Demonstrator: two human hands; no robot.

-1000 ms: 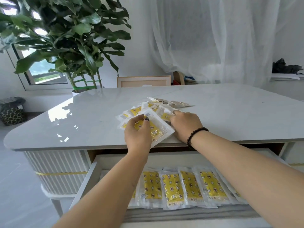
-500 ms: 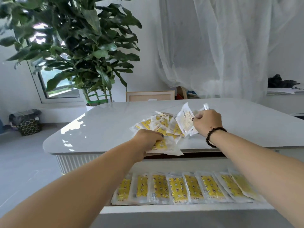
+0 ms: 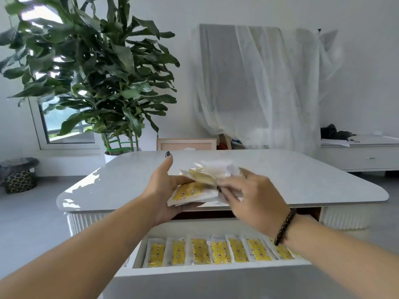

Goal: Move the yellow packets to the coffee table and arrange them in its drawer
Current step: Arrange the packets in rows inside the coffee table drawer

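A loose stack of yellow packets [image 3: 194, 192], clear-edged with a patterned yellow middle, is held above the white coffee table [image 3: 302, 180] near its front edge. In the open drawer [image 3: 216, 269] below, seven more packets [image 3: 218, 251] lie flat, side by side in one row.

Bright, even daylight enters from the window [image 3: 64, 126] behind the plant [image 3: 90, 67], throwing white glare on the desk [image 3: 302, 180] corner nearest it; wide-angle bowing at edges, motion blur over the right hand [image 3: 250, 199].
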